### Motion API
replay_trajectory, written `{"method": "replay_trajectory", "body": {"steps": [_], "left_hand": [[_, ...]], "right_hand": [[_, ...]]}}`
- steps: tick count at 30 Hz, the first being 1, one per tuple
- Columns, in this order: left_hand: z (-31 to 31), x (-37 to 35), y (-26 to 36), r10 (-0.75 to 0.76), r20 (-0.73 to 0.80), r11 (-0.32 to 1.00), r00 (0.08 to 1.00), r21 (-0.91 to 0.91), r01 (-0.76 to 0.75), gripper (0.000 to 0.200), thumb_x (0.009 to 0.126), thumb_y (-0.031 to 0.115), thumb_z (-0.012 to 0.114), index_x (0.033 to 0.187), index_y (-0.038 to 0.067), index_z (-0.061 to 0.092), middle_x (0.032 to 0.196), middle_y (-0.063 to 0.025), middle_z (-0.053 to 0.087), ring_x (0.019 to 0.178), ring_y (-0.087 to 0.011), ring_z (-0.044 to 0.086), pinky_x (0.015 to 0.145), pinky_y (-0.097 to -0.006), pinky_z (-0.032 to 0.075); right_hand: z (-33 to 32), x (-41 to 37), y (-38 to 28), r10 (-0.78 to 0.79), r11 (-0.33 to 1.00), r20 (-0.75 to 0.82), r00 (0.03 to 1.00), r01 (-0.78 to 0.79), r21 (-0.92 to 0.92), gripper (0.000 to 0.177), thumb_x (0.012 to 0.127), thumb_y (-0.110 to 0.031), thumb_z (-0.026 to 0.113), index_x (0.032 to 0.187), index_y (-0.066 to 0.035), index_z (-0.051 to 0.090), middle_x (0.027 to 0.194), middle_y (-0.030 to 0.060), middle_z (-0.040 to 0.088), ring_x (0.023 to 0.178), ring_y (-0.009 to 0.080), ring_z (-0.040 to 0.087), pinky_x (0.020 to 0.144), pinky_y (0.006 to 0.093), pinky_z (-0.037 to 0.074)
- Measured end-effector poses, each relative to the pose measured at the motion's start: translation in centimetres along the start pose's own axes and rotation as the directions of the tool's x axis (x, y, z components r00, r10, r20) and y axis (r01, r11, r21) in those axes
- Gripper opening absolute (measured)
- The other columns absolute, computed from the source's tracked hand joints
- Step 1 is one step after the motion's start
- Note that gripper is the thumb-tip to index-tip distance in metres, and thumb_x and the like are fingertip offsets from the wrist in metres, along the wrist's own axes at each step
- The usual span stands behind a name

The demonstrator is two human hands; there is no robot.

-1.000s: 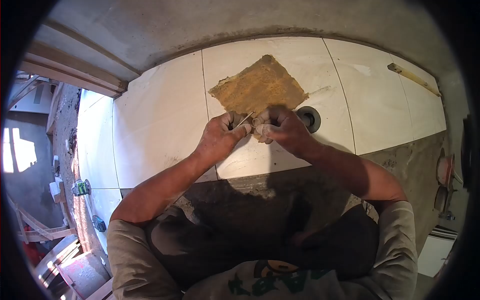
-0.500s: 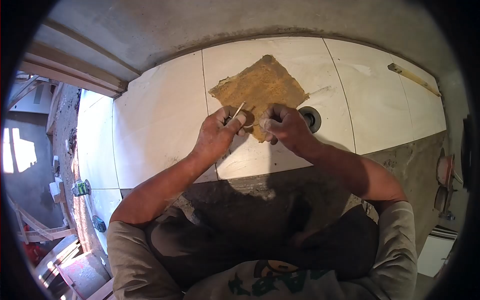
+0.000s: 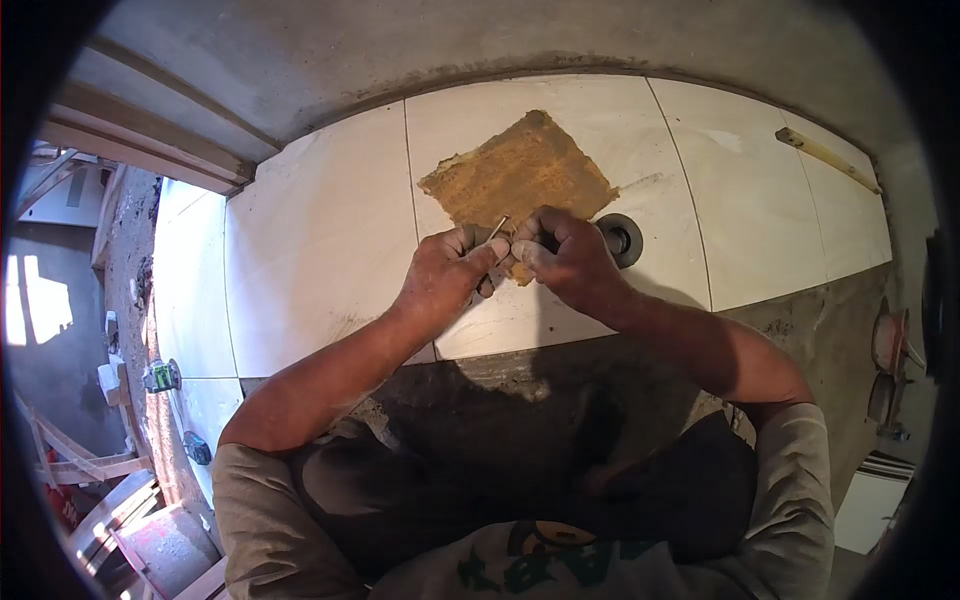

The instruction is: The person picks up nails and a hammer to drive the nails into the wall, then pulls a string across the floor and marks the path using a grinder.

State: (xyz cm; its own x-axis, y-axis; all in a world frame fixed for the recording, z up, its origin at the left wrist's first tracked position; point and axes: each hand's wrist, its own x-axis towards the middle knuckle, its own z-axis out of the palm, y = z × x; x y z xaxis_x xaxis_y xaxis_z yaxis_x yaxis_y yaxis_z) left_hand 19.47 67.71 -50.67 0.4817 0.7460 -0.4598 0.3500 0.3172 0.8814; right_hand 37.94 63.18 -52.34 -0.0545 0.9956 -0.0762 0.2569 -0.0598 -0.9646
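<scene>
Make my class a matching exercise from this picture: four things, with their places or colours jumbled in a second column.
Things:
1. thin stick
2. flat sheet
3. round ring
4. long strip

Descriptions:
a. dark grey, beside the right hand
b. far right, across the tiles
c. pinched in the left hand
d. rusty brown, rough-edged

Pairs: 1-c, 2-d, 3-a, 4-b

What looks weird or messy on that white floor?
The brown piece does: its edges are ragged, its colour is blotchy, and it lies crooked across the straight-edged pale tiles. A dark smudge marks the floor beside it too.
</scene>
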Motion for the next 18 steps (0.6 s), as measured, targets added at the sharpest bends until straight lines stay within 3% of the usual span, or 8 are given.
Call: {"method": "replay_trajectory", "body": {"steps": [6,8,11,13,17,18], "left_hand": [[-0.08,0.22,-0.31,0.014,-0.025,0.997,1.0,0.07,-0.013,0.027,0.094,0.025,0.061,0.105,0.001,0.067,0.081,-0.0002,0.064,0.059,-0.0062,0.052,0.054,-0.0225,0.04],[-0.17,0.04,0.11,-0.071,-0.055,0.997,0.996,0.0,0.071,0.027,0.093,0.025,0.062,0.105,0.001,0.066,0.079,-0.0002,0.063,0.058,-0.0064,0.052,0.053,-0.0229,0.04],[-0.61,0.47,-0.75,-0.046,-0.015,0.998,0.999,-0.047,0.045,0.026,0.092,0.025,0.063,0.104,0.002,0.066,0.078,0.0002,0.062,0.058,-0.0066,0.051,0.053,-0.0231,0.039],[-0.38,0.34,-0.43,-0.046,-0.01,0.996,0.999,-0.076,0.045,0.025,0.092,0.024,0.064,0.103,0.002,0.066,0.077,0.0005,0.062,0.058,-0.0064,0.05,0.053,-0.0228,0.039],[-0.37,0.47,-0.59,-0.068,-0.02,0.995,0.997,-0.076,0.066,0.021,0.091,0.022,0.065,0.101,0.003,0.066,0.077,0.0009,0.062,0.058,-0.006,0.05,0.053,-0.0222,0.038],[-0.3,0.4,-0.4,-0.068,-0.019,0.995,0.997,-0.077,0.067,0.021,0.091,0.022,0.065,0.101,0.003,0.066,0.077,0.0009,0.062,0.058,-0.006,0.05,0.053,-0.0222,0.038]], "right_hand": [[0.23,-0.1,0.22,-0.053,0.999,0.003,0.999,0.053,0.009,0.011,0.088,-0.009,0.063,0.085,-0.001,0.057,0.073,0.0019,0.058,0.068,0.0073,0.053,0.064,0.0277,0.046],[0.17,-0.11,0.22,-0.054,0.998,0.004,0.999,0.054,-0.034,0.011,0.087,-0.009,0.063,0.086,0.0,0.058,0.073,0.0021,0.059,0.069,0.008,0.053,0.065,0.0283,0.046],[0.16,-0.06,0.57,-0.108,0.993,0.005,0.994,0.108,-0.04,0.01,0.087,-0.01,0.063,0.088,0.0,0.061,0.074,0.0021,0.06,0.069,0.0086,0.053,0.067,0.0287,0.046],[0.09,0.05,0.65,-0.04,0.998,0.035,0.999,0.041,-0.041,0.011,0.087,-0.012,0.064,0.088,0.0,0.062,0.075,0.0024,0.061,0.07,0.0084,0.053,0.068,0.0285,0.046],[-0.01,-0.11,0.15,-0.053,0.993,0.028,0.998,0.056,-0.101,0.012,0.086,-0.012,0.064,0.086,0.0,0.061,0.076,0.0027,0.061,0.072,0.0077,0.054,0.069,0.0279,0.047],[0.15,-0.14,0.33,-0.06,0.996,0.005,0.998,0.06,-0.063,0.014,0.085,-0.014,0.064,0.086,0.0,0.061,0.073,0.0053,0.061,0.068,0.0096,0.053,0.064,0.0297,0.046]]}}
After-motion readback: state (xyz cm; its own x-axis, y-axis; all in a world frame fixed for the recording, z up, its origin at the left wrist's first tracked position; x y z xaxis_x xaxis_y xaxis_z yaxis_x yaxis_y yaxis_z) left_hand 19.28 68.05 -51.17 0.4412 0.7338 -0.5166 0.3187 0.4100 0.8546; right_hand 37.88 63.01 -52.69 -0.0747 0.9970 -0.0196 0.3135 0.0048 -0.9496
